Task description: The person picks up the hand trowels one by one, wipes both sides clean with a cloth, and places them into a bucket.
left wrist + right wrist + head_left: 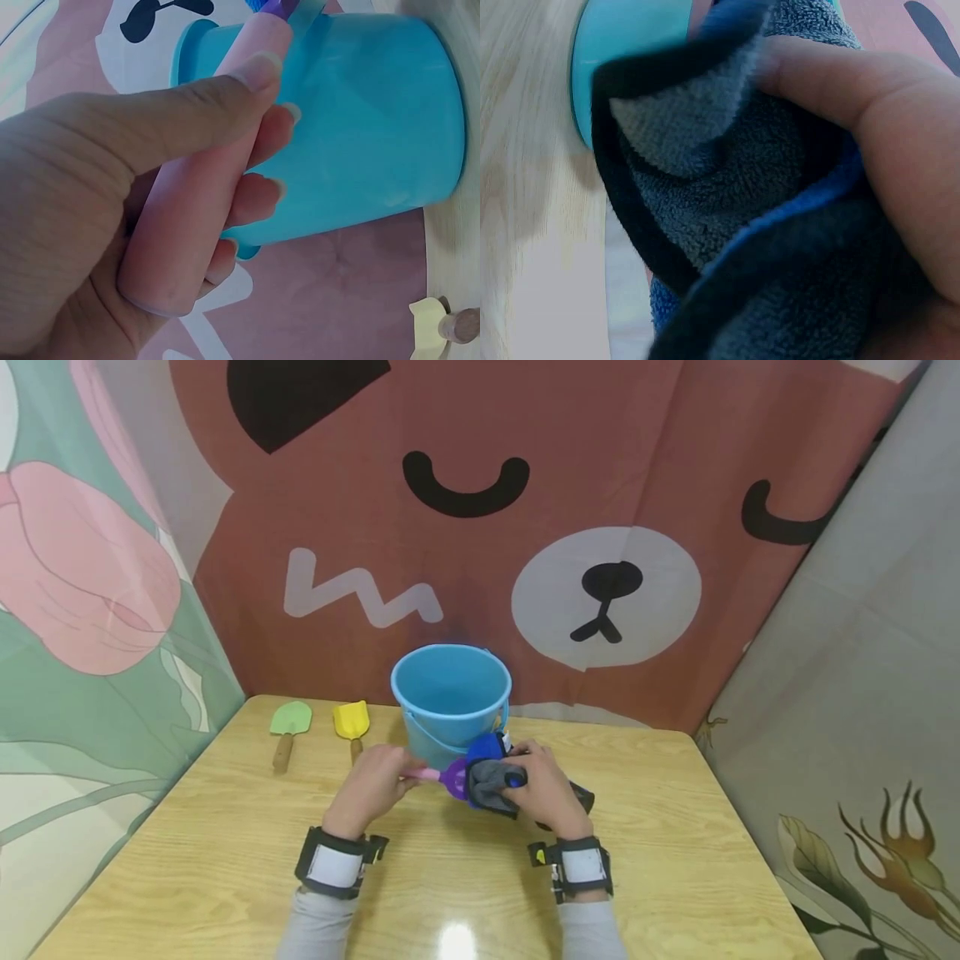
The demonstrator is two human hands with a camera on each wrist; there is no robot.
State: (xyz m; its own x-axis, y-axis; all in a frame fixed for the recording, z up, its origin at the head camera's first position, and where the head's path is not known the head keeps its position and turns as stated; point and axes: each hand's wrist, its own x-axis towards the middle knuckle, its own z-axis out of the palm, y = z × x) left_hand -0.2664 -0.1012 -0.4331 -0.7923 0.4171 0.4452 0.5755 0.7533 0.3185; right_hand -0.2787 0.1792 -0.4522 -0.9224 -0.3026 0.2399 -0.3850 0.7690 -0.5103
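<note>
Bucket (451, 697) at table (675, 860) rear; two shovels (289, 727) (351, 723) left of it; hands in front.

Wooden table (675, 860); bucket (451, 697); two spades (289, 727)

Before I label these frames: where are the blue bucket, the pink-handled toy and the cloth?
blue bucket (450, 689), head view, inner wall below the rim.
pink handle (202, 195), left wrist view, mid-shaft in the left hand.
cloth (727, 202), right wrist view, grey terry face.

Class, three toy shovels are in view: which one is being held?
The purple shovel, gripped by the left hand; the green shovel and yellow shovel lie untouched.
</note>
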